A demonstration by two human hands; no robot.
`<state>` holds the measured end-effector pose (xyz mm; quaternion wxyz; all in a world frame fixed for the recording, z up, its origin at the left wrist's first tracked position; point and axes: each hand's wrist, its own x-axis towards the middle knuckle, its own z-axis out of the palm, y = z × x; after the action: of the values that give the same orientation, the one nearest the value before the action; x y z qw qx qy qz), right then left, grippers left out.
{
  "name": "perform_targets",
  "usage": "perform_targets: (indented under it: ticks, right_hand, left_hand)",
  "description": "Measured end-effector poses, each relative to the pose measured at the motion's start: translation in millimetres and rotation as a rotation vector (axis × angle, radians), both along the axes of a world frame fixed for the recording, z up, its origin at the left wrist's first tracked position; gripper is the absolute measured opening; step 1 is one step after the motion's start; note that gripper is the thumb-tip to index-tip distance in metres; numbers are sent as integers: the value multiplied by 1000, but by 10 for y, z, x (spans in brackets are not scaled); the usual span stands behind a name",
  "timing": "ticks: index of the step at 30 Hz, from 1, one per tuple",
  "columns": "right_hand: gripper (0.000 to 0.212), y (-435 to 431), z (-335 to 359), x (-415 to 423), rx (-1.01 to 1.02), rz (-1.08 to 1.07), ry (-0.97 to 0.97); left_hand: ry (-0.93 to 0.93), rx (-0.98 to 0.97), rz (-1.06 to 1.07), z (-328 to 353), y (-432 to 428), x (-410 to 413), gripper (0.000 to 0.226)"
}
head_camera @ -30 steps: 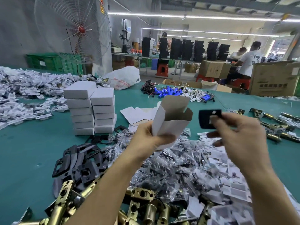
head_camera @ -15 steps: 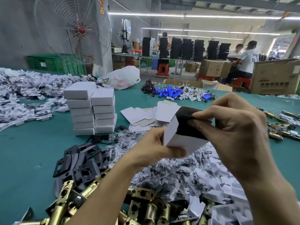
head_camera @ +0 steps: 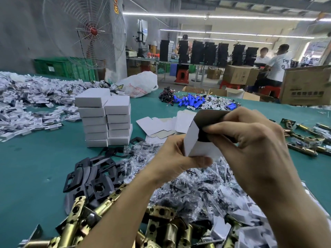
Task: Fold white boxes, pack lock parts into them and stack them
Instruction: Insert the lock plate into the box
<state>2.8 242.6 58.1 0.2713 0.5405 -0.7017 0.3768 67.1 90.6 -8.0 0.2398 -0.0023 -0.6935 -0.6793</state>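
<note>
**Right of the box stack, a black plate sits at the mouth of the held box**

Right of the stack of white boxes and nearer the person, both hands are raised above the counter. The left hand grips the white box from below, with the thumb curled across its front panel and the open end up. The right hand pinches a black plate in curled fingers at that open end. How far the plate is inside I cannot tell.

Bare green counter runs left of the stack's foot and on toward the near edge, a broad free strip. Another bare patch lies beyond the stack to the right, short of the blue batteries.

Flat box blanks lie just right of the stack. A spread of black strike plates lies nearer than the stack, touching a heap of bagged screws under the hands. Brass latches crowd the near edge, and more latches lie far to the stack's right. A drift of small white parts fills the counter left of the stack. Beyond the stack sit a white plastic bag and a big fan.

A second ago the right hand held the plate out to the box's right, clear of it. Now plate and box meet, and the box has tipped over toward the right hand. The stack stands as it did.
</note>
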Motion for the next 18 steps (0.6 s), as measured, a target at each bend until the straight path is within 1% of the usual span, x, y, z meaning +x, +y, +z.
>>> perform_targets:
  ticks: [2, 5, 8, 12, 14, 16, 18]
  right_hand:
    - [17, 1, -5, -13, -13, -43, 10]
    - [10, 3, -2, -8, -35, -19, -26]
    - [10, 0, 18, 49, 13, 7, 9]
    - [14, 16, 27, 65, 50, -1, 15]
    - [16, 29, -1, 28, 69, -23, -19]
    - [23, 23, -34, -24, 103, -34, -96]
    - [25, 13, -51, -58, 139, -29, -164]
  left_hand:
    - [-18, -18, -7, 0, 8, 0, 27]
    - [-19, -23, -10, 4, 19, 2, 25]
    - [6, -16, -12, -12, 9, 6, 26]
    - [0, -30, 4, -35, 0, -5, 23]
    - [-14, -43, -6, -38, 6, -9, 23]
    - [-45, -81, -18, -32, 9, -11, 25]
    - [-65, -110, -14, -30, 10, -12, 27]
